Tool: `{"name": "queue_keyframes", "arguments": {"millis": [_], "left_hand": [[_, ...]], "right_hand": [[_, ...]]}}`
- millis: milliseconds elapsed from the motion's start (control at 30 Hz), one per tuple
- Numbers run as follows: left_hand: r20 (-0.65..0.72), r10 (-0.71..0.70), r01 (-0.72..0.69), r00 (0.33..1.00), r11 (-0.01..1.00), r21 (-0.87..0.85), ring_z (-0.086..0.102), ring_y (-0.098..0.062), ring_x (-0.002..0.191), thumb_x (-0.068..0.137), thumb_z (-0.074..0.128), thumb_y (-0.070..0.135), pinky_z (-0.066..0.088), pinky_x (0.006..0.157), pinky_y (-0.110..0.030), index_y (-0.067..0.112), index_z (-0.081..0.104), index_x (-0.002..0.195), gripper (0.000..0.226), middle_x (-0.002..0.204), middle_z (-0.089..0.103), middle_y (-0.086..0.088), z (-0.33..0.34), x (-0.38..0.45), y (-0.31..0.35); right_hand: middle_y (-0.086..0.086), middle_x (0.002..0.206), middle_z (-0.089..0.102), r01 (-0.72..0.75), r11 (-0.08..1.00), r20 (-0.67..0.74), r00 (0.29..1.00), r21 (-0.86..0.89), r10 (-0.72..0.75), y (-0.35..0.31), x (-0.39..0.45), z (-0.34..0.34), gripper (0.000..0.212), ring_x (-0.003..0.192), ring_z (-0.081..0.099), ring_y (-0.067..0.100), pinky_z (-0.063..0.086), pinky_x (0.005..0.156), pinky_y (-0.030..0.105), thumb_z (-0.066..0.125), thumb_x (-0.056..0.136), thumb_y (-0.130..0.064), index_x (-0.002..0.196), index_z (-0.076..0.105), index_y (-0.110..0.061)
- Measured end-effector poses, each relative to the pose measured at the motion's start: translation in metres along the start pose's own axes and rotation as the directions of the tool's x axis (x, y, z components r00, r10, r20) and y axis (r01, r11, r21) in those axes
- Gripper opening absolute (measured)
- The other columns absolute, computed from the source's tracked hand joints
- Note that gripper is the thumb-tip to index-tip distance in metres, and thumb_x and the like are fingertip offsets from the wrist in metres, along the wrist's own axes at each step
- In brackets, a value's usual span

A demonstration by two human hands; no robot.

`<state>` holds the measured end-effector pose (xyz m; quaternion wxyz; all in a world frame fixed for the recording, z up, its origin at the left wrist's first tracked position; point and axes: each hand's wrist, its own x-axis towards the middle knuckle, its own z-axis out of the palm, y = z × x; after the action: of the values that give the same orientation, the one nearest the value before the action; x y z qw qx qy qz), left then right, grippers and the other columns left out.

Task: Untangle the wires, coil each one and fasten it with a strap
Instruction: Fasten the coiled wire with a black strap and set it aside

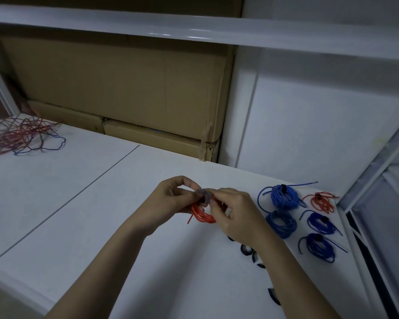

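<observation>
You hold the small coil of thin red wire (pixel 202 215) just above the white desk (pixel 83 226), between your two hands. It is light and soft, and I think the loops will spring apart if you loosen your hold, so keep one hand closed around the bundle where the loops lie together. The grey fabric strap (pixel 205 196) sits on the top of this coil. The fingers of your left hand (pixel 171 203) pinch the coil and one side of the strap, and the fingers of your right hand (pixel 234 215) pinch the other side, pressed together on it. The strap looks limp, so pull it tight before you close it.

To the right of the red coil lie the finished bundles: four blue coils (pixel 282 198) and one loose red coil (pixel 321 202), each with a dark strap. The tangled heap of red and blue wires (pixel 19 134) waits well apart, far to the left of the red coil.

Your right wrist hides part of the spare dark straps (pixel 244 249) on the desk, so their number is unclear. Whether the grey strap is already closed, I cannot tell. One free end of the red wire hangs below the coil.
</observation>
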<state>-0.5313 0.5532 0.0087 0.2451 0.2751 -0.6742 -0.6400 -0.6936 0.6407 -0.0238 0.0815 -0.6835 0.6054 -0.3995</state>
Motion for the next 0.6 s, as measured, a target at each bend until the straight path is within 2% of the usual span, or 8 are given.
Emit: {"name": "queue_keyframes", "arguments": {"millis": [133,233,300,367,467,600], "left_hand": [[0.016,0.014,-0.014,1.000,1.000,0.023,0.071,-0.031,0.086,0.091,0.058,0.009,0.058,0.077,-0.031,0.002,0.060,0.098,0.010,0.090,0.074,-0.016,0.002,0.001,0.000],[-0.010,0.025,-0.025,1.000,1.000,0.018,0.072,-0.029,0.083,0.091,0.059,0.009,0.058,0.076,-0.031,0.000,0.060,0.097,0.011,0.088,0.074,-0.015,0.003,0.002,0.000],[-0.033,0.032,-0.032,0.999,0.999,0.010,0.072,-0.028,0.082,0.090,0.060,0.008,0.058,0.073,-0.029,-0.003,0.060,0.096,0.012,0.086,0.074,-0.015,0.002,0.003,0.000],[-0.046,0.037,-0.037,0.998,0.999,-0.004,0.072,-0.028,0.081,0.090,0.060,0.006,0.058,0.072,-0.028,-0.003,0.060,0.094,0.010,0.085,0.074,-0.016,0.002,0.003,0.000],[-0.057,0.048,-0.048,0.997,0.999,-0.004,0.072,-0.029,0.078,0.089,0.061,0.009,0.058,0.073,-0.030,0.001,0.061,0.089,0.008,0.083,0.074,-0.016,0.003,0.003,0.001],[-0.057,0.057,-0.057,0.997,0.998,-0.003,0.072,-0.029,0.076,0.087,0.062,0.013,0.057,0.070,-0.027,-0.001,0.061,0.094,0.016,0.081,0.074,-0.014,0.005,0.003,0.004]], "right_hand": [[-0.012,0.099,0.065,0.080,0.996,-0.049,0.996,0.049,-0.077,0.000,0.000,-0.004,0.041,0.095,0.056,0.005,0.049,0.079,0.019,0.048,0.085,-0.025,0.121,0.065,-0.014],[-0.006,0.109,0.068,0.084,0.985,-0.046,0.996,0.148,-0.078,-0.001,-0.001,-0.008,0.042,0.104,0.059,0.008,0.052,0.084,0.022,0.054,0.084,-0.029,0.123,0.064,-0.017],[-0.009,0.105,0.069,0.057,0.991,-0.059,0.997,0.124,-0.050,0.000,0.000,-0.007,0.038,0.103,0.059,0.007,0.053,0.083,0.025,0.059,0.084,-0.036,0.119,0.067,-0.022],[-0.010,0.108,0.069,0.071,0.997,-0.142,0.988,0.031,-0.066,0.002,0.002,-0.005,0.034,0.104,0.058,0.005,0.052,0.086,0.026,0.061,0.084,-0.040,0.111,0.071,-0.022],[-0.003,0.105,0.070,0.171,0.983,-0.280,0.943,-0.060,-0.181,0.004,0.005,-0.001,0.025,0.100,0.059,0.008,0.050,0.084,0.025,0.063,0.084,-0.031,0.096,0.076,-0.013],[0.003,0.094,0.072,0.239,0.971,-0.383,0.896,-0.013,-0.225,0.005,0.006,0.003,0.021,0.091,0.065,0.014,0.055,0.078,0.032,0.068,0.083,-0.022,0.093,0.076,-0.005]]}}
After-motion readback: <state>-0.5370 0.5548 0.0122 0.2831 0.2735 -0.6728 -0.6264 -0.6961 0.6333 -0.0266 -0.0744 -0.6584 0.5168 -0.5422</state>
